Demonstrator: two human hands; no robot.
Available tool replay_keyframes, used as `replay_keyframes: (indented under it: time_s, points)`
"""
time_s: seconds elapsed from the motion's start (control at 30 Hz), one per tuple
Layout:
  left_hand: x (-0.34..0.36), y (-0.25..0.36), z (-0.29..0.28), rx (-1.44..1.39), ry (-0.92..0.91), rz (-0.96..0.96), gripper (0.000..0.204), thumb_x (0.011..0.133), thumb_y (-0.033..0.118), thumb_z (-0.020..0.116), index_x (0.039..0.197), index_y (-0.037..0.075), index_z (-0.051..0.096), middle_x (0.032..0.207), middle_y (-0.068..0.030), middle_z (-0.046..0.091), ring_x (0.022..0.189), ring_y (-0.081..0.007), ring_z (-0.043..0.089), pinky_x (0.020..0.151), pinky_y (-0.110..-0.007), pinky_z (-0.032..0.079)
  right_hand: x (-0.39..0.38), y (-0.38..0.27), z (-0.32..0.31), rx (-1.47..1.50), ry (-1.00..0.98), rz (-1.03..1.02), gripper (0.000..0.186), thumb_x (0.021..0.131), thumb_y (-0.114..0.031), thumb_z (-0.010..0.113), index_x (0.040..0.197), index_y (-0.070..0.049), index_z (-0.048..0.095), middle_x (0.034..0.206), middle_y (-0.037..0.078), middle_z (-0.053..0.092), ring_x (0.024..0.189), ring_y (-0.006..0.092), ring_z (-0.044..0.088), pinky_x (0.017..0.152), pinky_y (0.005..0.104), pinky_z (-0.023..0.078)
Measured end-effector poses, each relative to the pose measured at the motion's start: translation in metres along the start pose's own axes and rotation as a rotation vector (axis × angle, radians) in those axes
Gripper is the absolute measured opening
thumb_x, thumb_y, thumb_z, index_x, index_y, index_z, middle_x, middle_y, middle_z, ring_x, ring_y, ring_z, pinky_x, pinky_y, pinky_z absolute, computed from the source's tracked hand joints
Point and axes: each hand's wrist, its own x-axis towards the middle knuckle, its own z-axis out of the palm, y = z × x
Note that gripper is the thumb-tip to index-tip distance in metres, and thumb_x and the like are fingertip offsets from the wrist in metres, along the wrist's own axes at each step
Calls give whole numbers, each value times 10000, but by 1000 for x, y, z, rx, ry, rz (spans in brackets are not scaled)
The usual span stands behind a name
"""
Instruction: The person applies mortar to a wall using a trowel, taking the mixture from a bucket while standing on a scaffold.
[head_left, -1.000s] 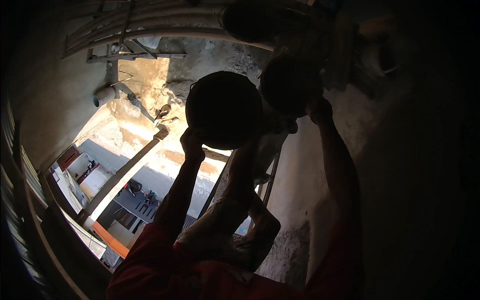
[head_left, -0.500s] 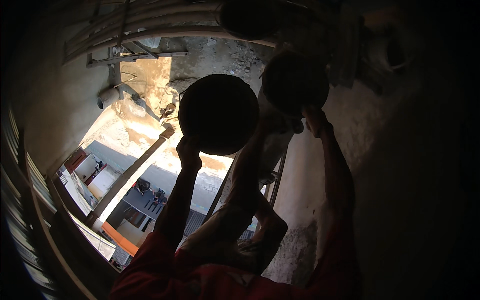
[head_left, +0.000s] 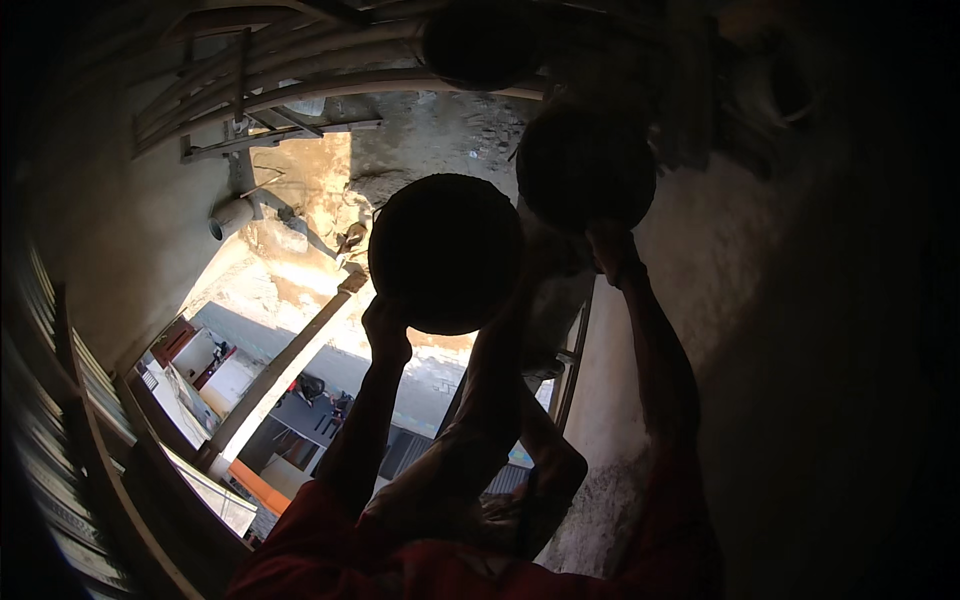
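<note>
Two round, dark buckets hang in front of me, almost black in the shade, so what they hold cannot be seen. My left hand (head_left: pixel 388 332) is closed on the near left edge of the left bucket (head_left: pixel 447 255). Beyond and to the right, the right bucket (head_left: pixel 586 165) is gripped at its near edge by my right hand (head_left: pixel 613 252). Both arms reach forward from red sleeves. Between them show my legs, one knee (head_left: pixel 560 470) bent, with the feet hidden behind the buckets.
Another dark round container (head_left: pixel 480 45) sits at the far top. Long poles (head_left: pixel 330 85) run across the far left. A pipe (head_left: pixel 231 218) protrudes by the left wall. A sunlit post (head_left: pixel 285 375) slants above a lower area with an orange strip (head_left: pixel 258 488). Dark rails (head_left: pixel 572 365) stand beside the pale right wall (head_left: pixel 610 400).
The surroundings have shifted slightly down and right in view, and the left bucket with them. The right bucket stays at nearly the same spot. Both hands keep their hold.
</note>
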Motion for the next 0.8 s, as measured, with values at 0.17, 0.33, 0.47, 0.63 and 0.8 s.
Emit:
replay_keyframes:
  time_s: [0.17,0.33,0.47,0.63,0.8]
  points:
    - [-3,5,0,-38,4,-111,112,863,84,556,829,-18,587,732,-109,563,673,-225,563,576,-328,439,2,-28,-6,-399,84,-285,150,946,-186,482,873,-72,546,719,99,520,637,220,545,572,367,445]
    - [-2,9,6,-445,68,-431,179,874,142,583,812,-26,582,704,-11,531,686,-85,492,568,-257,404,9,-39,-1,-630,-30,-251,155,941,-166,490,985,-28,547,963,159,575,914,329,578,765,437,481]
    - [6,14,4,-381,50,-349,174,880,145,579,816,-16,583,699,11,522,678,-67,480,567,-235,389,21,-34,-6,-727,133,-500,210,945,-191,507,1074,-31,551,992,121,575,894,264,585,749,397,497]
    - [14,11,1,-193,-2,-193,199,888,161,562,830,-29,577,712,-61,542,677,-136,505,571,-284,399,17,-36,-7,63,32,-89,291,957,-292,542,1135,-63,564,837,9,566,663,99,513,567,280,456]
    - [20,19,7,-268,-6,-236,220,894,186,550,845,-26,578,747,-133,557,670,-216,523,578,-338,399,5,-43,-13,119,80,-43,262,939,-309,566,1051,-75,599,688,-29,503,562,89,439,499,257,386]
